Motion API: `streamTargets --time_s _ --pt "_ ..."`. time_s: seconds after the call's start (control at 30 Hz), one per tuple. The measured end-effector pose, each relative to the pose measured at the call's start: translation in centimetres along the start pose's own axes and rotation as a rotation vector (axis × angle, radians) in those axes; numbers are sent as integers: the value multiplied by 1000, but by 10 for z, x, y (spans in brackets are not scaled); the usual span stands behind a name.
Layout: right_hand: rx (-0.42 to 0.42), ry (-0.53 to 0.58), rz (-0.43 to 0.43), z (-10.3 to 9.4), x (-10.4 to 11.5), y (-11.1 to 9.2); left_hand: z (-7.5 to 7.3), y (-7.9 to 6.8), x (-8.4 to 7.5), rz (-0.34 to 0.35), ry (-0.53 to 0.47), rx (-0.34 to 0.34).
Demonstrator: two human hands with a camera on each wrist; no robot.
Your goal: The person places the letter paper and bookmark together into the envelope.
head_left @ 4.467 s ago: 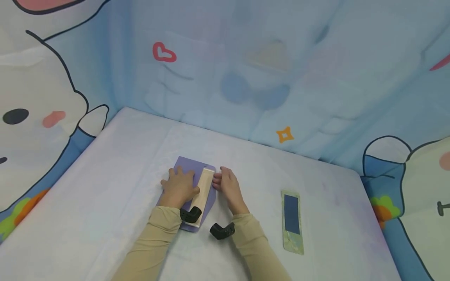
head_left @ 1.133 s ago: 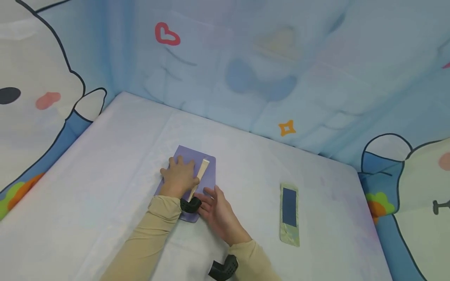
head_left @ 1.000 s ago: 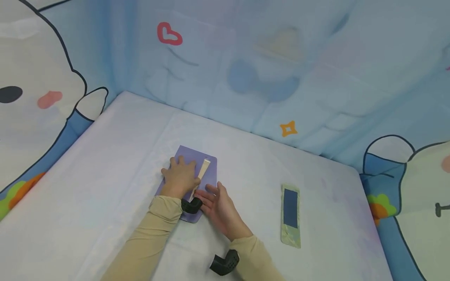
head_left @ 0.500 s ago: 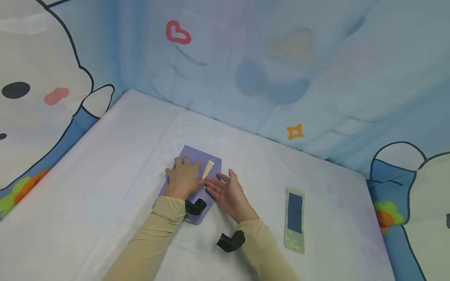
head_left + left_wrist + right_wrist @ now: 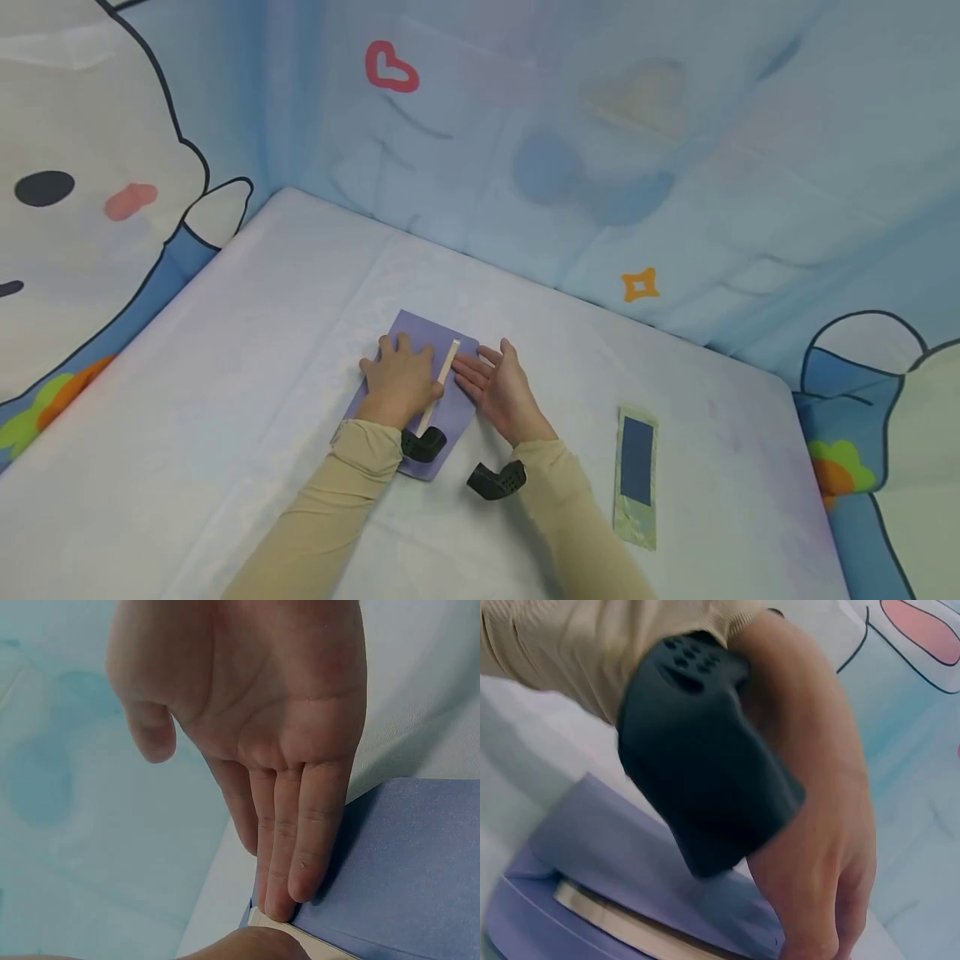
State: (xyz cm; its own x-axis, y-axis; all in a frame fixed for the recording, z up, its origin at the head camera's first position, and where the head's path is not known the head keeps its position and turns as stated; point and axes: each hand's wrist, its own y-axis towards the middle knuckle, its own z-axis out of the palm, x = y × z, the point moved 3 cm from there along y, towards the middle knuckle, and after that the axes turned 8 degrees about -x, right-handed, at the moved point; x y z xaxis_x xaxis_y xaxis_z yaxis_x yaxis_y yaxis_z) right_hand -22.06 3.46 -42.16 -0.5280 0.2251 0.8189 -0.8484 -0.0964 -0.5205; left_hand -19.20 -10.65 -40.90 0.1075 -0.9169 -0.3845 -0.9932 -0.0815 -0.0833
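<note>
Right hand (image 5: 506, 395) moved up along pale strip (image 5: 447, 363) — fingers straight, together; left hand (image 5: 399, 380) spread over purple sheet (image 5: 453, 410)

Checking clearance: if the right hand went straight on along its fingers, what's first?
The cream strip on the purple cover, then probably the left hand. Whether the fingers touch the strip now is hard to tell.

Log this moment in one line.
left hand: spread on purple sheet | right hand: open, at cream strip | pale-green packet: on table, apart
</note>
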Motion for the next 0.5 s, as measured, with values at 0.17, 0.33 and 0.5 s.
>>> streamTargets --time_s 0.17,0.33,0.5 --pt "-8 -28 -4 1 4 4 -1 0 -1 -2 -3 9" --pt "-30 -37 -25 3 11 12 -1 0 -1 3 -8 -4" --pt "-21 -73 -53 5 15 19 -1 0 0 2 -21 -1"
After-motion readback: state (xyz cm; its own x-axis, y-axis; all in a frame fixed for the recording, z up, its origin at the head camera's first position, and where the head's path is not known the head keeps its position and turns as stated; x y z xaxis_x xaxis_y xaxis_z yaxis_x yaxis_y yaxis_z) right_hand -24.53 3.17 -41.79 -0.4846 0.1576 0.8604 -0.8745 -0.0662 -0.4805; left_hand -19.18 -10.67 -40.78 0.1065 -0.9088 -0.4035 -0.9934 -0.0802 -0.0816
